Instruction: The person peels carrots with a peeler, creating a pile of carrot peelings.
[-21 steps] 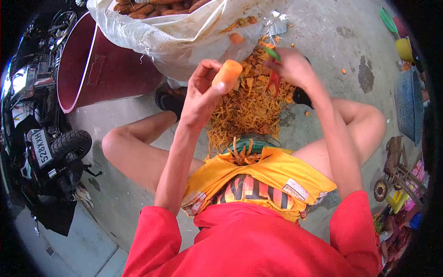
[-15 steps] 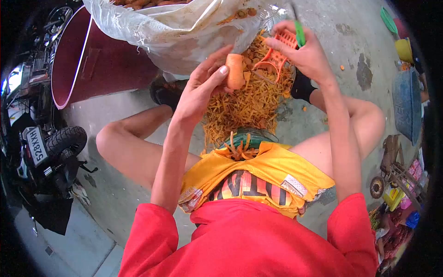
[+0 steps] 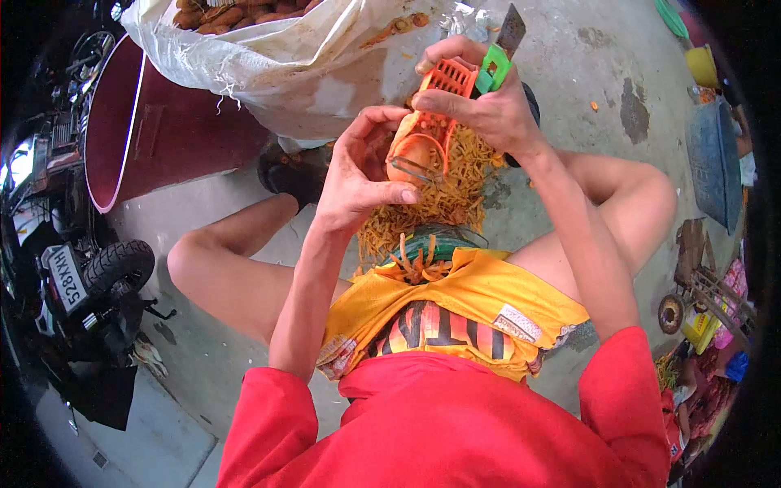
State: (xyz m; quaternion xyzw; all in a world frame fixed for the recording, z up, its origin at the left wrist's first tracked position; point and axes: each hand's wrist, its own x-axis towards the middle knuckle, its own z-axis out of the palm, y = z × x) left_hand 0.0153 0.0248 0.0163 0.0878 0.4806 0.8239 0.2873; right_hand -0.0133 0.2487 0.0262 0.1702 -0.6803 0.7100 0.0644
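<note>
My left hand [image 3: 355, 172] is closed around a short, thick piece of carrot [image 3: 413, 154], thumb along its near side. In my right hand [image 3: 498, 112] is an orange plastic peeler [image 3: 450, 78] with a slotted handle. Its forked end and blade lie over the carrot. The same hand also grips a knife [image 3: 511, 34] with a green handle, its blade pointing up and away. Beneath both hands spreads a heap of carrot peelings [image 3: 464, 183]. More strips lie over a green container [image 3: 443, 237] between my legs.
A white sack [image 3: 285, 77] holding carrots stands ahead, beside a large dark red tub [image 3: 187, 122] on its left. A parked motorcycle [image 3: 89, 276] is at far left. At right are a blue-grey basin [image 3: 714, 159] and a yellow container [image 3: 701, 67].
My right hand has moved left and brought the peeler onto the carrot. My left hand has turned the carrot, and the knife now shows more clearly.
</note>
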